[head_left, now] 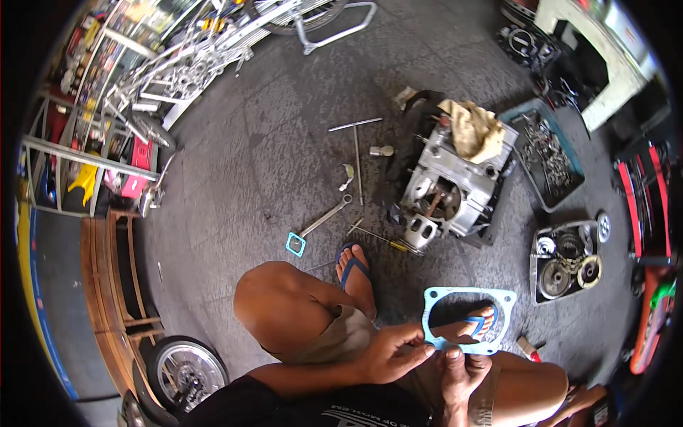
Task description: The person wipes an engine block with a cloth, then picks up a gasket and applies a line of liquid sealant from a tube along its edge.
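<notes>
A light blue square gasket (506, 309) with a large round-cornered opening is held up above my lap, tilted. My left hand (400, 351) grips its lower left corner between thumb and fingers. My right hand (466, 373) pinches its lower edge, just right of the left one. Beyond it a metal engine case (473, 196), with a crumpled tan rag (477, 132) on top, sits on the floor. A smaller blue gasket (296, 252) lies by a long spanner (324, 217), near my sandalled foot (359, 292).
T-handle tools (356, 164) lie on the floor. On the right are a parts tray (585, 185), a pan of gears (533, 285) and a red tool chest (633, 213). A metal rack (92, 172), wooden bench (99, 277) and wheel (167, 356) line the left; motorcycle parts (181, 78) are behind.
</notes>
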`<action>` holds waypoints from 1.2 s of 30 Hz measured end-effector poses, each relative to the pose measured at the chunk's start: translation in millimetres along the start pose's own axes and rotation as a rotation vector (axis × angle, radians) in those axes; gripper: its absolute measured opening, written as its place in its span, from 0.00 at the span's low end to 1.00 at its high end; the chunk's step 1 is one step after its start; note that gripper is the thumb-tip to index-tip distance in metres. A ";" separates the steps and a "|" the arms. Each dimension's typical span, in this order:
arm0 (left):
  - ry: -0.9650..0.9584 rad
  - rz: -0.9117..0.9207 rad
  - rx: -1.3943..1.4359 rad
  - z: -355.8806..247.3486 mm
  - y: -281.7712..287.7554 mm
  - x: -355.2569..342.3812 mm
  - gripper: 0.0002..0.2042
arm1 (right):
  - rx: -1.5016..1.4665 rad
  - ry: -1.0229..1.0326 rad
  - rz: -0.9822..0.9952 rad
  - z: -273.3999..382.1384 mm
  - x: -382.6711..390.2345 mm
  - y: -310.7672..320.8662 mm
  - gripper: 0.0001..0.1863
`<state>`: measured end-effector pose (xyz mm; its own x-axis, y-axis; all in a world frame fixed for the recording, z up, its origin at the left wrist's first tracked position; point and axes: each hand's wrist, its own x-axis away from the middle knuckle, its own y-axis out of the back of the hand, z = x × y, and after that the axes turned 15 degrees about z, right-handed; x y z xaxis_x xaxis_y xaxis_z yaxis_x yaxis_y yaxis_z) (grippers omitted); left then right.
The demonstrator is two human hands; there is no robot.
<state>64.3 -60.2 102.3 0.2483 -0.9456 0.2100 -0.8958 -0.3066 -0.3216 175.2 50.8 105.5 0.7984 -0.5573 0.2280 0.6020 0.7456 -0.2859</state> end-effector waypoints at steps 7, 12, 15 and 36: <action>-0.341 -0.582 -0.005 -106.9 50.5 49.5 0.10 | 0.096 -0.208 0.310 9.1 -64.1 -49.7 0.13; -0.993 -0.934 0.229 -145.5 117.6 80.1 0.16 | 0.265 -0.292 0.342 -100.5 -174.7 -136.7 0.14; -1.026 -1.051 0.288 -149.3 129.4 84.2 0.13 | 0.216 -0.344 0.262 -186.9 -227.2 -173.3 0.10; -0.571 -1.083 0.455 -154.4 193.5 59.1 0.10 | 0.221 -0.314 0.112 -171.4 -345.5 -257.7 0.07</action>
<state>-151.3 -158.7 195.0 0.9817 -0.0748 0.1752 0.0329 -0.8393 -0.5427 -254.0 -11.5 -59.0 0.7964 -0.3548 0.4898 0.4671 0.8752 -0.1256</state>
